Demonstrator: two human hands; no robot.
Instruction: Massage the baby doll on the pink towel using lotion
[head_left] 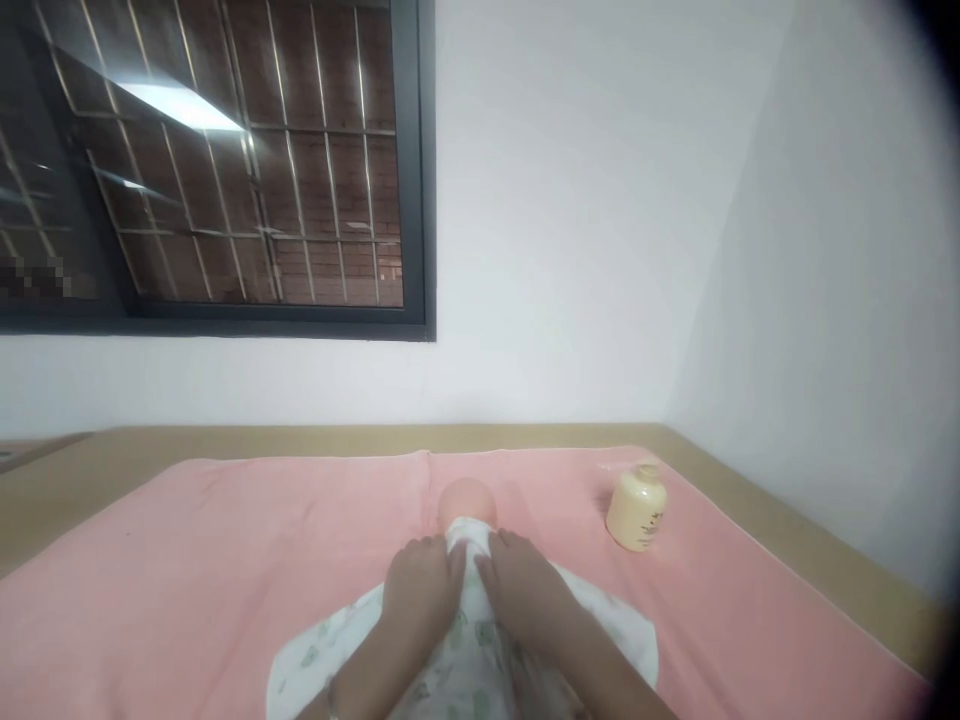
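Note:
A white cloth [476, 625] with a green print lies spread before me over the pink sheet, bunched up along its middle. My left hand [424, 585] is closed on the left side of that bunched part, its thumb along the fold. Mirroring it, my right hand [525, 585] grips the right side, close to the left one. Just beyond the cloth's far edge shows a smooth, rounded pinkish form [466, 498], which looks like a doll's head. Whatever lies under the cloth is hidden, and my fingertips are partly out of sight.
A pink sheet [300, 530] covers most of the tan surface [375, 438]. To the right stands a cream-coloured bottle [636, 510], slightly tilted in view. White walls [562, 250] rise behind and at the right; a dark-framed barred window [418, 200] is at upper left.

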